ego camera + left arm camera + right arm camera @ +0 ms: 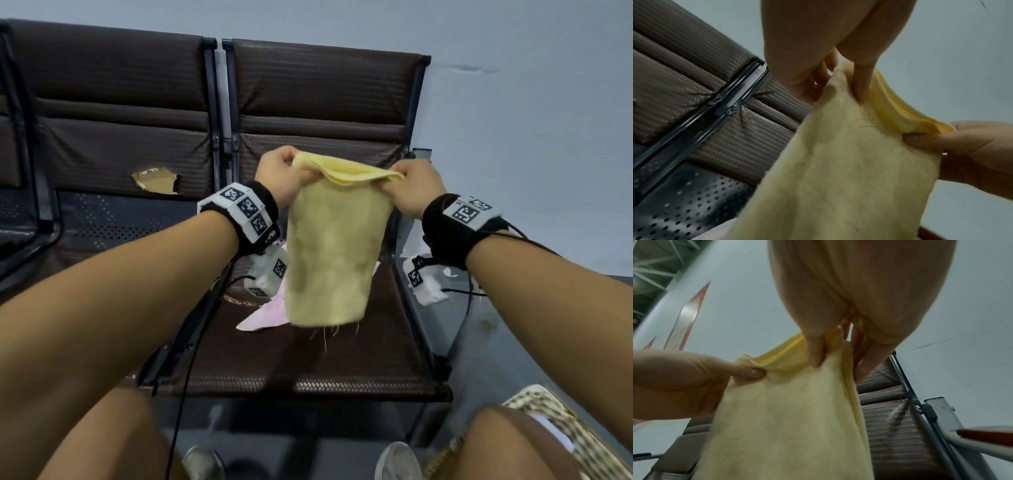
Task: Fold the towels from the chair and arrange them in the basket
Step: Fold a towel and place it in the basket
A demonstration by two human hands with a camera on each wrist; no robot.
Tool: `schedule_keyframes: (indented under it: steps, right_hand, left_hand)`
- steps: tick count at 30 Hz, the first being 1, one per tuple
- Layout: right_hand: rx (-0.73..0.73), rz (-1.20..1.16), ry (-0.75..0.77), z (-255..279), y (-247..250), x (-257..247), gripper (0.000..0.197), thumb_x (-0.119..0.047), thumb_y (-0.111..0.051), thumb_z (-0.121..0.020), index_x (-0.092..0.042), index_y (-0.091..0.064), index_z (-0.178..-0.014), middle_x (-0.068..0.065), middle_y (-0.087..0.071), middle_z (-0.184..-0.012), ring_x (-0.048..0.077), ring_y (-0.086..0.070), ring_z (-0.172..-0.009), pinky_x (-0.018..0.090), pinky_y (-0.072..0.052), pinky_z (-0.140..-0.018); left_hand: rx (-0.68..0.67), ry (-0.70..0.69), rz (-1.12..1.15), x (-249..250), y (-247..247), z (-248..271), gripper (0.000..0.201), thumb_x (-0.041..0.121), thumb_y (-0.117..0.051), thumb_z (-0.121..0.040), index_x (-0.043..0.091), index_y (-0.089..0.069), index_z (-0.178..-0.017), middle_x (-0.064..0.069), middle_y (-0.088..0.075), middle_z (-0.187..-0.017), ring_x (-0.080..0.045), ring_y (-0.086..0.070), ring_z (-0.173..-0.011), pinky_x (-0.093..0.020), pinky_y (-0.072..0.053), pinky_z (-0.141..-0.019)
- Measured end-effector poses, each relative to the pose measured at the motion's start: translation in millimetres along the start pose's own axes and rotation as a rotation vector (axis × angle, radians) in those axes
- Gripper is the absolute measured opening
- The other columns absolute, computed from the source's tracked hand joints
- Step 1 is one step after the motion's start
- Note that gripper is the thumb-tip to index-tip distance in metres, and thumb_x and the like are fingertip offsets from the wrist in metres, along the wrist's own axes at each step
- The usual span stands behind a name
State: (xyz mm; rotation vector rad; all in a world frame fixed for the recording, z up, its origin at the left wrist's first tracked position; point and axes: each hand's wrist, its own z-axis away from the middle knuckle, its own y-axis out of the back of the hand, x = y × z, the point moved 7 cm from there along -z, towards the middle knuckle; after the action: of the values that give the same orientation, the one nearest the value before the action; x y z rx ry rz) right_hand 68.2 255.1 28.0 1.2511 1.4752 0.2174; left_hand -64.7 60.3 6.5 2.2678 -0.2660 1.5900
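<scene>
A pale yellow towel (pixel 334 246) hangs doubled over in the air above the brown chair seat (pixel 274 356). My left hand (pixel 282 174) pinches its top left corner and my right hand (pixel 412 190) pinches its top right corner. In the left wrist view the yellow towel (pixel 838 170) hangs from my left hand (pixel 828 81), thumb in front and fingers behind. The right wrist view shows the yellow towel (pixel 789 415) pinched by my right hand (pixel 826 352). A pink towel (pixel 265 313) lies on the seat behind the yellow one. A woven basket (pixel 561 428) stands on the floor at the lower right, partly hidden by my knee.
A second brown chair (pixel 113 137) with a torn seat back stands at the left, joined to the first by a dark metal frame (pixel 219 113). A grey wall (pixel 531 120) lies behind. My knees and shoes fill the bottom of the head view.
</scene>
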Motion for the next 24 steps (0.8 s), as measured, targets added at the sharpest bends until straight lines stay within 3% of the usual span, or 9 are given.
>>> schedule_keyframes:
  steps: [3, 7, 10, 12, 14, 18, 21, 24]
  right_hand:
    - [0.069, -0.07, 0.046, -4.2, -0.1, -4.4, 0.021, -0.038, -0.061, -0.093, -0.022, -0.054, -0.081, -0.009, -0.054, -0.077, 0.016, -0.054, -0.076, 0.03, -0.038, -0.067]
    - [-0.084, -0.036, 0.105, 11.3, -31.3, 12.6, 0.017, -0.034, -0.06, -0.094, -0.018, -0.057, -0.1, -0.003, -0.062, -0.094, 0.017, -0.058, -0.09, 0.035, -0.046, -0.079]
    - [-0.369, 0.086, 0.1, 42.6, -72.2, 39.4, 0.015, -0.022, -0.059, -0.095, -0.013, -0.07, -0.091, 0.003, -0.068, -0.086, 0.017, -0.059, -0.079, 0.034, -0.047, -0.076]
    - [-0.614, 0.196, 0.061, 73.5, -104.3, 59.2, 0.023, -0.018, -0.058, -0.095, -0.012, -0.065, -0.074, 0.002, -0.061, -0.072, 0.014, -0.052, -0.068, 0.031, -0.043, -0.069]
    - [-0.812, 0.257, -0.023, 104.2, -128.4, 79.6, 0.027, -0.017, -0.061, -0.095, -0.02, -0.061, -0.068, -0.005, -0.055, -0.067, 0.01, -0.049, -0.064, 0.028, -0.043, -0.065]
    - [-1.075, -0.087, -0.362, 156.3, -161.8, 118.3, 0.02, -0.003, -0.059, -0.096, -0.012, -0.063, -0.079, -0.003, -0.06, -0.064, 0.011, -0.058, -0.058, 0.024, -0.054, -0.053]
    - [-1.103, -0.188, -0.476, 161.2, -169.9, 129.9, 0.014, -0.01, -0.062, -0.096, -0.005, -0.065, -0.083, 0.001, -0.065, -0.061, 0.012, -0.064, -0.053, 0.025, -0.054, -0.05]
    - [-0.961, -0.159, -0.499, 138.7, -173.5, 142.2, 0.02, -0.016, -0.067, -0.093, -0.001, -0.064, -0.08, 0.008, -0.064, -0.062, 0.018, -0.061, -0.049, 0.024, -0.049, -0.048]
  left_hand:
    - [-0.003, -0.02, 0.04, 7.0, 3.6, -4.3, 0.024, 0.014, -0.082, -0.076, 0.02, -0.059, -0.077, 0.001, -0.064, -0.075, -0.012, -0.06, -0.067, -0.027, -0.052, -0.056]
    - [-0.155, 0.001, -0.051, -24.1, -0.5, 15.8, 0.032, -0.003, -0.075, -0.077, 0.019, -0.053, -0.071, 0.001, -0.054, -0.068, -0.007, -0.048, -0.062, -0.02, -0.041, -0.054]
    - [-0.355, 0.173, -0.227, -86.2, -16.3, 51.1, 0.029, -0.002, -0.07, -0.083, 0.017, -0.053, -0.071, 0.001, -0.054, -0.067, -0.006, -0.05, -0.059, -0.017, -0.042, -0.052]
    - [-0.483, 0.293, -0.347, -131.4, -26.8, 81.3, 0.023, 0.002, -0.066, -0.087, 0.016, -0.054, -0.072, -0.003, -0.056, -0.071, -0.014, -0.052, -0.065, -0.023, -0.044, -0.059]
    - [-0.61, 0.393, -0.421, -164.7, -37.0, 109.2, 0.022, 0.002, -0.063, -0.089, 0.015, -0.055, -0.073, -0.005, -0.054, -0.073, -0.021, -0.053, -0.072, -0.03, -0.045, -0.064]
    - [-0.859, 0.62, -0.4, -203.9, -46.4, 157.0, 0.018, 0.002, -0.061, -0.092, 0.018, -0.055, -0.088, -0.004, -0.057, -0.088, -0.022, -0.061, -0.082, -0.035, -0.06, -0.059]
    - [-0.891, 0.696, -0.353, -216.0, -44.1, 164.2, 0.017, 0.006, -0.062, -0.093, 0.02, -0.062, -0.102, -0.003, -0.066, -0.095, -0.022, -0.067, -0.087, -0.036, -0.062, -0.065]
    - [-0.727, 0.65, -0.33, -226.4, -42.9, 143.9, 0.016, 0.009, -0.063, -0.091, 0.011, -0.066, -0.107, -0.005, -0.067, -0.093, -0.022, -0.066, -0.083, -0.032, -0.058, -0.066]
